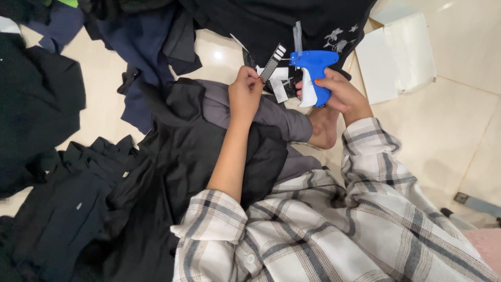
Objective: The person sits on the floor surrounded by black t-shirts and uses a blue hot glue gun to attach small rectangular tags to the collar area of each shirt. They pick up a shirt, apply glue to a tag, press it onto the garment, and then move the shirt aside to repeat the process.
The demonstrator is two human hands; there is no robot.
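Note:
My right hand (pixel 338 93) grips a blue and white tagging gun (pixel 314 75), its needle pointing left toward a black and white paper tag (pixel 273 62). My left hand (pixel 245 91) pinches that tag from below, fingers closed on it. Both hands hover over a grey garment (pixel 271 117) that lies across my lap on top of black clothing (pixel 182 156). More white tags (pixel 279 86) lie between the two hands. My sleeves are plaid, white and grey.
Dark garments lie heaped on the pale tiled floor: a black pile (pixel 36 104) at left, navy cloth (pixel 141 47) at top, a black printed garment (pixel 292 21) above the gun. A flattened white box (pixel 396 57) rests at right. My bare foot (pixel 323 128) shows under the gun.

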